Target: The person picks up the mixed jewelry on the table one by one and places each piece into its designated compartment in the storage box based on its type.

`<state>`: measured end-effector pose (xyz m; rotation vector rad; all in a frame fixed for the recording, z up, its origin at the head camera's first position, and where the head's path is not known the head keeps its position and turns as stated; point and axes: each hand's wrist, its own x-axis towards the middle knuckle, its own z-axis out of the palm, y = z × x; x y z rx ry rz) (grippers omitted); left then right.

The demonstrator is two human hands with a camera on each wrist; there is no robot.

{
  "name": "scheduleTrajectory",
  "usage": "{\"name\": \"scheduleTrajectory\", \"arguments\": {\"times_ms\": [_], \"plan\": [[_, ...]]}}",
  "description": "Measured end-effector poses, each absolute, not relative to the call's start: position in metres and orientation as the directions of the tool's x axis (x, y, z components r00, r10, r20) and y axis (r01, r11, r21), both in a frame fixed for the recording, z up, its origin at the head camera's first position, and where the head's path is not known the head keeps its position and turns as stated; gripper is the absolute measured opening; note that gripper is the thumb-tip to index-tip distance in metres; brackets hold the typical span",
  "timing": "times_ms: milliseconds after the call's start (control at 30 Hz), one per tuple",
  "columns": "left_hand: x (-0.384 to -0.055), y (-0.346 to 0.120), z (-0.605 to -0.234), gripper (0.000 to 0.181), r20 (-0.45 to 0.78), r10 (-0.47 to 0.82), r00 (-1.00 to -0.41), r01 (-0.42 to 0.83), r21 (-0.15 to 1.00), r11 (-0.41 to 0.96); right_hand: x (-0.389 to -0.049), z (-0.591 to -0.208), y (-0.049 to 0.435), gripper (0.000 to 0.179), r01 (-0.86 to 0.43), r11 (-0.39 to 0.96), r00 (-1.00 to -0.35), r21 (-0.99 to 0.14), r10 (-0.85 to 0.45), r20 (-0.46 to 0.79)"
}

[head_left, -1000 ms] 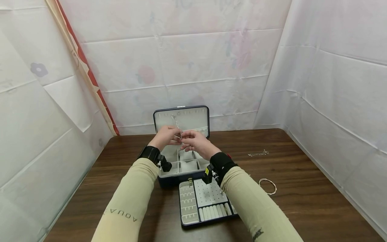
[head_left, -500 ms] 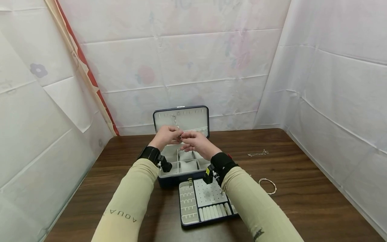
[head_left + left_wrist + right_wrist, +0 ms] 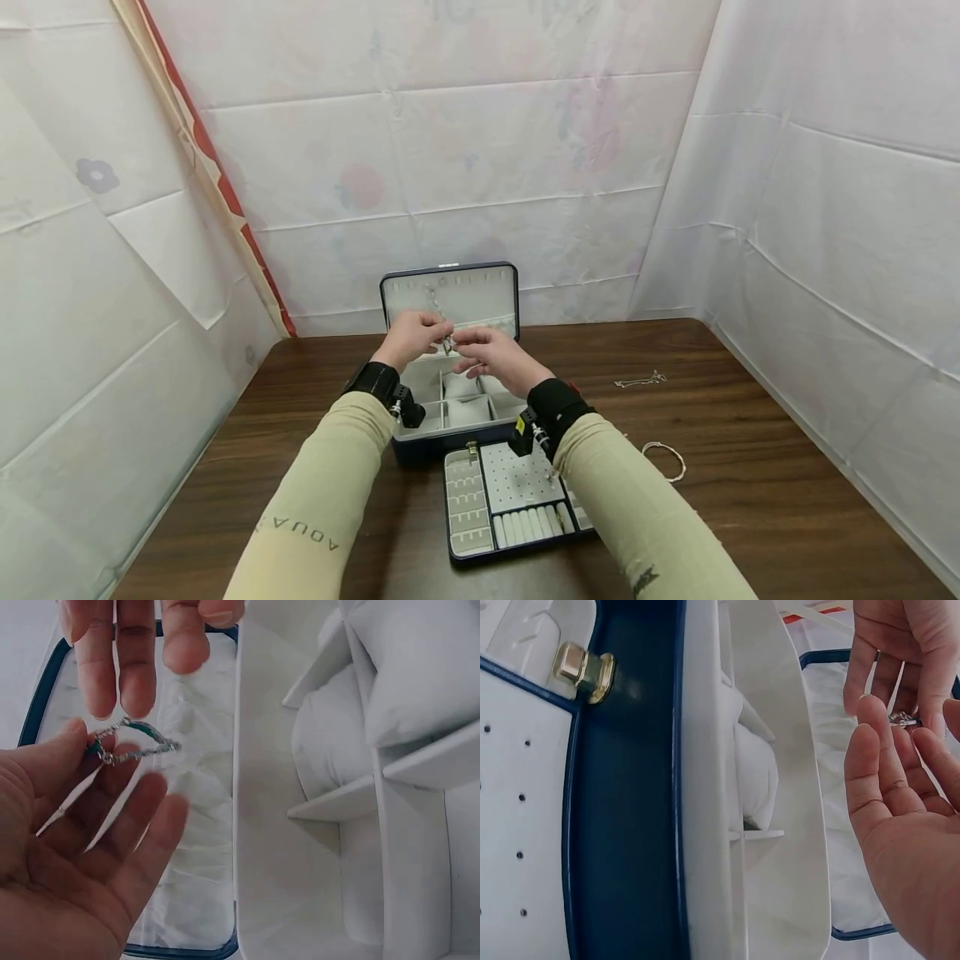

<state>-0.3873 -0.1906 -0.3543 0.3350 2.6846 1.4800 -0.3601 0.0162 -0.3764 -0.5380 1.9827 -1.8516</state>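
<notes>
My left hand (image 3: pixel 411 337) pinches a fine silver chain (image 3: pixel 107 757) between thumb and fingertips. In the left wrist view a bunched loop of it sticks out past the thumb; in the head view a strand runs up in front of the raised lid (image 3: pixel 480 293). My right hand (image 3: pixel 497 358) hovers just to the right, fingers loosely spread, its fingertips close to the chain. Below both hands lies the blue jewelry box (image 3: pixel 450 439), whose pale compartments hold white cushions (image 3: pixel 468 412). The hands hide part of the lid and the back compartments.
In front of the box lies a blue-edged tray (image 3: pixel 517 479) with slots and ring rolls, partly behind my right forearm. A gold clasp (image 3: pixel 585 671) sits on the box front. To the right are another thin chain (image 3: pixel 637 382) and a bangle (image 3: pixel 682 468) on the brown table (image 3: pixel 757 400).
My right hand has drawn slightly right, its fingers parting from the chain. The left hand keeps its pinch in nearly the same spot.
</notes>
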Motion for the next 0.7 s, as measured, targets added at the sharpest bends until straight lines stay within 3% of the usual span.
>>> {"name": "scheduleTrajectory", "arguments": {"times_ms": [133, 300, 700], "plan": [[-0.3877, -0.1922, -0.3534, 0.032, 0.12, 0.195, -0.973, 0.22, 0.725, 0.653, -0.3601, -0.3777, 0.0192, 0.044, -0.023, 0.076, -0.858, -0.997, -0.514, -0.019], [-0.3885, -0.1951, -0.353, 0.029, 0.165, 0.208, -0.964, 0.264, 0.662, 0.702, -0.3602, -0.3785, 0.021, 0.046, -0.053, 0.137, -0.867, -0.989, -0.497, -0.022], [-0.3932, -0.192, -0.3575, 0.03, 0.244, 0.245, -0.938, 0.336, 0.474, 0.814, -0.3665, -0.3828, 0.0217, 0.047, -0.237, 0.44, -0.911, -0.866, -0.411, 0.04]]}}
